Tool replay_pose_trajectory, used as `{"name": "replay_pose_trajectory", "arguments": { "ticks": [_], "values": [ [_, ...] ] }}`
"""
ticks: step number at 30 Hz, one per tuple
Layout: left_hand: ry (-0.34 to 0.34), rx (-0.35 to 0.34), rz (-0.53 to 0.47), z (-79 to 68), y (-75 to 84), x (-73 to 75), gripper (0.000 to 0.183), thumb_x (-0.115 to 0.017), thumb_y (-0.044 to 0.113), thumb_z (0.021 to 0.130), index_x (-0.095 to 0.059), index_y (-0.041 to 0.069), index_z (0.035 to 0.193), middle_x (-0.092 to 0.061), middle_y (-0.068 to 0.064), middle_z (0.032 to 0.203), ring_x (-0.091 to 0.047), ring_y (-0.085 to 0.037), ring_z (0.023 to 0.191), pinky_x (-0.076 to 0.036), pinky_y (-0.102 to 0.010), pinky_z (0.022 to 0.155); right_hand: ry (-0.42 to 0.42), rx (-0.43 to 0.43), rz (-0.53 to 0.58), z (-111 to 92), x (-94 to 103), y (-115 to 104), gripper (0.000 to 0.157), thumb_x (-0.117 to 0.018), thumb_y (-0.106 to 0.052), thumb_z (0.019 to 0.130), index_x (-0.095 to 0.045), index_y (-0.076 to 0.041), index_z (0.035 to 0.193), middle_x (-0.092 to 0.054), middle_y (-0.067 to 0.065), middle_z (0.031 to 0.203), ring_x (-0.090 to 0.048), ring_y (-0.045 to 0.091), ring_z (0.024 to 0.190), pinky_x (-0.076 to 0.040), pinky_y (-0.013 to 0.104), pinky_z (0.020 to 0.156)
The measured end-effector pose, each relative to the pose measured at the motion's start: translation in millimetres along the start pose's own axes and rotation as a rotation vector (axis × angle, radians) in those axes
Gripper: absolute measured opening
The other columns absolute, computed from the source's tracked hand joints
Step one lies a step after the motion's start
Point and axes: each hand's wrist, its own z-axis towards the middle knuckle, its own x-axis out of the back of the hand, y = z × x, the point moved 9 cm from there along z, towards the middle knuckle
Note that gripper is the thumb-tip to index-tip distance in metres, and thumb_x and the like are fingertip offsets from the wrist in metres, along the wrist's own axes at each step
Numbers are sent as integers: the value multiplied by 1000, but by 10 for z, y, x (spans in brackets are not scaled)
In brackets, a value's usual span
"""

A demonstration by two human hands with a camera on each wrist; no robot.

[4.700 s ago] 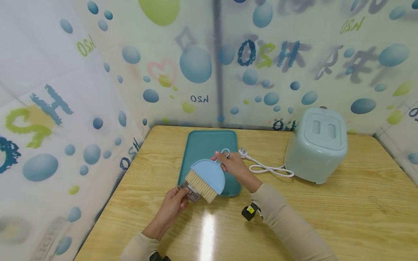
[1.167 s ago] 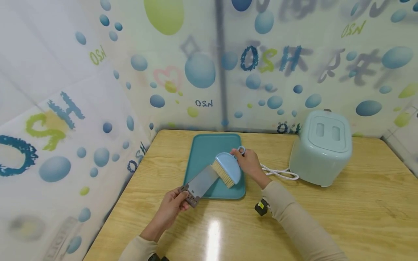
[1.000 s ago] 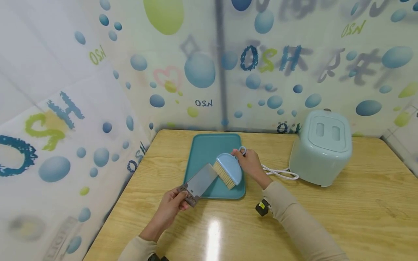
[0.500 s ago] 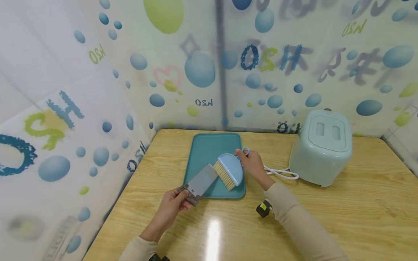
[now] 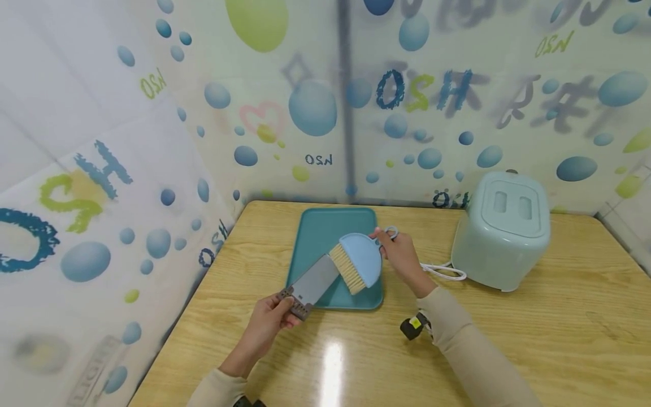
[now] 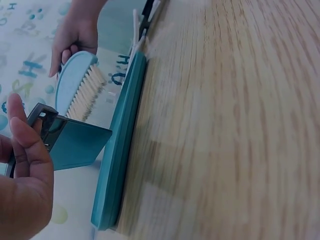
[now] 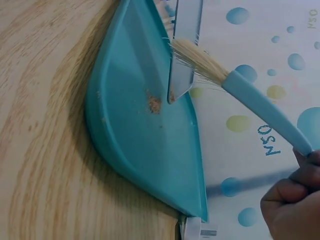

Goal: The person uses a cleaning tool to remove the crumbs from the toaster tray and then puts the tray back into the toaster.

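My left hand [image 5: 269, 322] pinches the brown slotted end of a flat metal crumb tray [image 5: 314, 282], thumb on top. This crumb tray slopes down over a teal serving tray [image 5: 330, 226], its far end low above the surface. In my right hand [image 5: 400, 252] is a small light-blue brush [image 5: 365, 257] with pale bristles, gripped at its looped handle. The bristles [image 7: 200, 60] overlap the crumb tray's far end in the right wrist view. Beneath that end, a little heap of brown crumbs [image 7: 154, 104] lies on the teal tray.
A pale-green toaster [image 5: 500, 237] stands at the back right of the wooden table [image 5: 534, 328]. Its white cord [image 5: 447, 274] is looped between it and my right forearm. A patterned curtain [image 5: 315, 107] hangs right behind the table.
Since the earliest frame, the brush has travelled from the crumb tray's brown end to its far end. In the last half second it shifted slightly, its handle up and right. My left hand stays nearly still.
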Motion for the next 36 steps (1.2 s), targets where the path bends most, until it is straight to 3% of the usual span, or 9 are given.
{"name": "replay_pose_trajectory", "arguments": {
  "ticks": [11, 17, 24, 31, 36],
  "values": [
    [-13, -8, -7, -4, 13, -13, 38, -40, 8, 101, -45, -18, 128, -65, 0, 80, -60, -2, 58, -48, -17, 57, -83, -78, 175, -84, -145, -66, 41, -51, -37, 100, -68, 0, 96, -43, -4, 53, -39, 10, 53, -36, 23, 55],
    [22, -31, 13, -7, 22, 16, 34, -42, 11, 99, -52, -15, 118, -64, 3, 73, -59, -5, 54, -46, -20, 57, -156, -116, 151, -159, -331, -58, 44, -48, -37, 101, -69, 1, 107, -39, -4, 52, -35, 11, 52, -31, 24, 53],
    [41, -23, 24, -6, 3, -2, 26, -43, 13, 100, -56, -9, 106, -62, 5, 64, -58, -7, 51, -40, -20, 55, -227, -143, 147, -230, -536, 7, 44, -48, -37, 101, -69, 1, 109, -36, -5, 47, -31, 9, 49, -28, 23, 52],
    [23, -37, 24, 13, -2, -16, 26, -41, 16, 101, -56, -5, 101, -63, 6, 59, -60, -7, 54, -39, -20, 56, -262, -150, 208, -285, -655, -12, 46, -49, -38, 100, -68, 3, 110, -35, -6, 47, -31, 9, 48, -27, 23, 51],
    [-13, -40, 52, 4, -10, -25, 30, -39, 18, 102, -56, -6, 107, -67, 7, 64, -64, -6, 58, -37, -19, 56, -260, -166, 233, -311, -699, -6, 44, -49, -35, 101, -68, 4, 109, -34, -6, 46, -30, 8, 47, -26, 22, 50]
  ]
}}
